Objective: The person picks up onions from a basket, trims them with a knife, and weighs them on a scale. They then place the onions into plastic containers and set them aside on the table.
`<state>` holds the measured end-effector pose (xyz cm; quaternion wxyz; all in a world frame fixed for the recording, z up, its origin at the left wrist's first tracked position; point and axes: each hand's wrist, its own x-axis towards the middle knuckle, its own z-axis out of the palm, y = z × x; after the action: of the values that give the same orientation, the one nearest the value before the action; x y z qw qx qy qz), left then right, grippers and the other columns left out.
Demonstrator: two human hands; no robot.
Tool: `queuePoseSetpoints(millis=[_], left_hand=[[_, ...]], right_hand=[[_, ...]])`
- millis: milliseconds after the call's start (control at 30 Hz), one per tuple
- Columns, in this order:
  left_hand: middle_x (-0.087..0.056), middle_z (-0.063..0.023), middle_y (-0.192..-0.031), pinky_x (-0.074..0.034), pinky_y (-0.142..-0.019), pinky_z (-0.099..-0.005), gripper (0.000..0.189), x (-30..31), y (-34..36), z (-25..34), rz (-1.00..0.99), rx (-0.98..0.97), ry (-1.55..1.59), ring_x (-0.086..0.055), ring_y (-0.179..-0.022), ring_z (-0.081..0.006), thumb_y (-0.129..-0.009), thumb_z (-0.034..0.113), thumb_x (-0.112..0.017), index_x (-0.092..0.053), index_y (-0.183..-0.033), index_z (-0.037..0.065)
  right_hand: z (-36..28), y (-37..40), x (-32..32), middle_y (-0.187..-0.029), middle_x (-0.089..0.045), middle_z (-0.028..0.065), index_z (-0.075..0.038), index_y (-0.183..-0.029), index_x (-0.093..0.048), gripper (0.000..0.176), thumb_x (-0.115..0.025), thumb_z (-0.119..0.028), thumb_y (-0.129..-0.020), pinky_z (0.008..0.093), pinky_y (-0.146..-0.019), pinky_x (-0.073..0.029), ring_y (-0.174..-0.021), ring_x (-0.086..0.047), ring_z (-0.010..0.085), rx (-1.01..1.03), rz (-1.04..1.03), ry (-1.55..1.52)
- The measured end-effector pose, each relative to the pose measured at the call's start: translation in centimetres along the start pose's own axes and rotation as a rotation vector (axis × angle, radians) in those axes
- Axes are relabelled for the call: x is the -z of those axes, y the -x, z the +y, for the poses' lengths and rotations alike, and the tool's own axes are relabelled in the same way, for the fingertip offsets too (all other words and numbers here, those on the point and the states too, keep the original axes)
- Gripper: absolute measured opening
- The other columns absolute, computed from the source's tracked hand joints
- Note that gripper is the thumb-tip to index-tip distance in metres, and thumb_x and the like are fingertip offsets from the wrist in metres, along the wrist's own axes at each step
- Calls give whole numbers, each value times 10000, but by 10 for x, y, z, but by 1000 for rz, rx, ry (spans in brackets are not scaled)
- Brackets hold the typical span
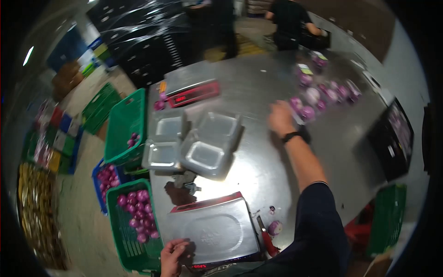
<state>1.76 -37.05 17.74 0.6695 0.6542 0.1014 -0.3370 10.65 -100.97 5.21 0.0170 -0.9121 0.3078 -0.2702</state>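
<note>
My right hand [281, 119], a band on its wrist, reaches across the steel table beside the nearest pack of red onions [306, 112]; motion smears its fingers. More clear packs of red onions [342, 93] lie beyond it. My left hand [172, 256] is at the near left corner of a bench scale [214, 231], fingers loosely bent and apart, holding nothing. The scale has a bare steel platform and a red display. Right of it lie a knife [267, 240] with a red handle and a single red onion [275, 227].
Stacked clear plastic trays [205, 150] stand mid-table, with a second scale [191, 85] behind. Green crates [125, 124] and red onions [138, 214] line the left edge. A black crate [394, 143] is at right. Another person [288, 23] stands at the far end.
</note>
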Motion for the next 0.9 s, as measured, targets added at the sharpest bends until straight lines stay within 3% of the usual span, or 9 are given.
queuePoseSetpoints(millis=[100,200,267,367,467,667,733,767,900], left_hand=[[-709,-77,-971,-541,-693,-289,297,5,-7,-2,-30,-23,-6,-624,-777,-137,-974,156,-694,-660,-1203,-30],[-678,-59,-912,-517,-685,-294,246,13,-8,2,-85,-68,-7,-575,-737,-125,-982,134,-681,-655,-1167,-27],[-680,-68,-932,-511,-707,-310,248,18,-3,5,-39,-106,42,-557,-750,-119,-983,108,-675,-633,-1191,-21],[-695,-76,-984,-531,-766,-326,282,45,2,3,-56,-105,102,-587,-799,-130,-977,94,-681,-619,-1237,4],[-702,-67,-1010,-546,-812,-328,289,76,13,0,50,-83,79,-614,-832,-141,-971,101,-691,-626,-1245,35],[-708,-42,-1010,-556,-836,-325,354,193,-4,-47,62,-110,57,-643,-877,-138,-959,169,-718,-630,-1281,51],[-701,-84,-1018,-571,-612,-311,237,227,-7,-62,151,-173,171,-663,-766,-182,-980,152,-666,-613,-1184,42],[-690,-92,-1034,-580,-677,-325,245,246,-7,-67,179,-148,167,-676,-865,-171,-969,120,-675,-611,-1183,18],[-670,-54,-950,-548,-615,-331,183,308,-4,-97,351,-187,172,-630,-770,-165,-948,139,-672,-637,-1113,68]], right_hand=[[-116,27,47,-1100,-670,187,-27,-976,-712,217,-709,-136,-788,505,-944,-494,-1086,-607,395,275,52,-524],[-210,79,51,-1204,-644,214,-5,-1097,-668,276,-652,-214,-918,491,-993,-493,-1145,-604,401,433,-36,-786],[-251,101,73,-1127,-680,238,-3,-1063,-682,287,-567,-257,-996,508,-959,-505,-1090,-643,424,430,-416,-679],[-280,125,71,-995,-716,243,-6,-1006,-699,362,-481,-293,-1045,533,-909,-515,-978,-683,440,366,-695,-434],[-292,144,68,-884,-724,231,-9,-959,-708,412,-453,-316,-1060,541,-856,-530,-894,-696,443,400,-538,-423],[-308,150,71,-938,-747,197,-46,-945,-739,312,-584,-312,-994,504,-839,-554,-922,-719,394,317,-481,-268],[-313,150,69,-958,-745,200,-39,-931,-737,303,-654,-330,-934,501,-839,-554,-944,-713,397,253,-437,-294],[-313,150,73,-955,-740,198,-39,-959,-732,296,-656,-323,-921,505,-849,-552,-964,-699,416,185,-475,-314],[-329,142,73,-1077,-718,230,-18,-1039,-728,358,-681,-323,-858,486,-891,-541,-1027,-690,401,104,-543,-191]])
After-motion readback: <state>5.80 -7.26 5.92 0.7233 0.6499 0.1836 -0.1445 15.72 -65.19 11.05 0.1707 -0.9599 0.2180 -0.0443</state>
